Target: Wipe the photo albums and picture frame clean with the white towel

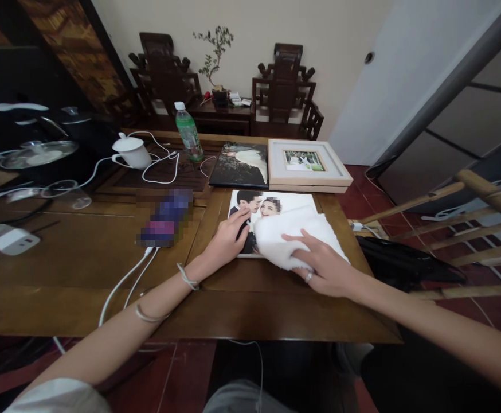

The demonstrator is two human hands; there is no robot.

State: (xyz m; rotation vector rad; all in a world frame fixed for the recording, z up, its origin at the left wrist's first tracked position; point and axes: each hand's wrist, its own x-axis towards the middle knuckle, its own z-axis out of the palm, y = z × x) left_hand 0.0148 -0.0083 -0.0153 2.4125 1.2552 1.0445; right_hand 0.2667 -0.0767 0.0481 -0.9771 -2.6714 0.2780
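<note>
A photo panel showing two people in close-up lies flat on the wooden table in front of me. My left hand rests on the panel's left side, fingers stretched out and holding nothing. In my right hand is a bunched white cloth, pressed onto the right part of the panel and hiding much of it. Just behind are a dark photo panel with a white dress in it and a light wood picture frame.
Left of the panel lies a phone, pixelated, with white cables. Farther back stand a green-labelled bottle and a lidded white cup. A clear plastic cup lies near a glass-lidded pot. A bamboo rack stands at the right.
</note>
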